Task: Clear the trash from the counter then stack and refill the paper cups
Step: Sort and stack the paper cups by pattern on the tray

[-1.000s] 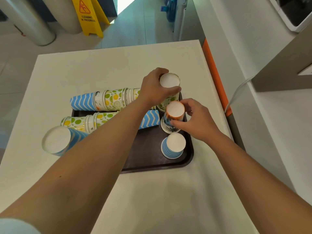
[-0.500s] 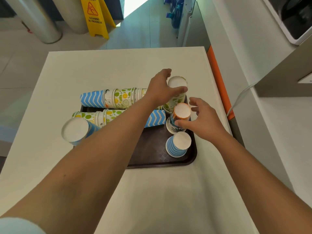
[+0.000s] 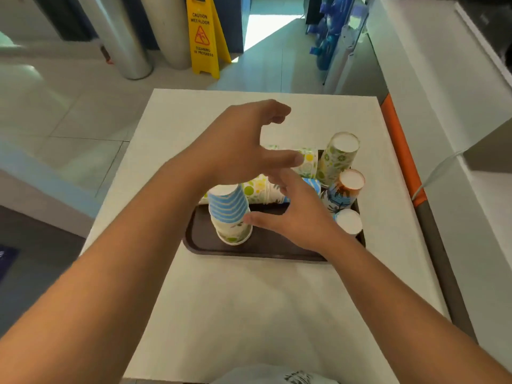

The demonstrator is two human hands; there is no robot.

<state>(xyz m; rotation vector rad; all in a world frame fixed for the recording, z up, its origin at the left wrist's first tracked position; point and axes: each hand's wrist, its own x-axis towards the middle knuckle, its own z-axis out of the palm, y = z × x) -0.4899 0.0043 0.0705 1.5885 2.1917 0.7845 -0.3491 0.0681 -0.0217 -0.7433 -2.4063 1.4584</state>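
My left hand (image 3: 238, 142) hovers above the tray (image 3: 205, 239), fingers spread and loosely curved, holding nothing; its thumb reaches toward the lying cups (image 3: 307, 162) behind it. My right hand (image 3: 299, 217) is lower, over the tray's middle, fingers apart and relaxed, the thumb tip just beside the blue stack (image 3: 230, 212) (whether it touches I cannot tell). That stack stands upside down at the tray's left, a blue zigzag cup over green-patterned ones. Along the right side stand three more upturned piles: the green stack (image 3: 336, 159) at the far corner, the orange cup (image 3: 345, 189) in front of it, and the small cup (image 3: 348, 221) nearest me. A row of cups (image 3: 259, 189) lies on its side between my hands.

Half a second ago my left hand was wrapped round the green stack and my right was open at the orange cup; both have come away leftward. The blue stack lay on its side at the tray's left edge then, and now it stands upright.

The tray sits on a white counter (image 3: 249, 300), its right edge running beside an orange strip (image 3: 399, 139). Beyond the counter is a pale tiled floor with a yellow wet-floor sign (image 3: 205, 37) and two round columns (image 3: 122, 37).
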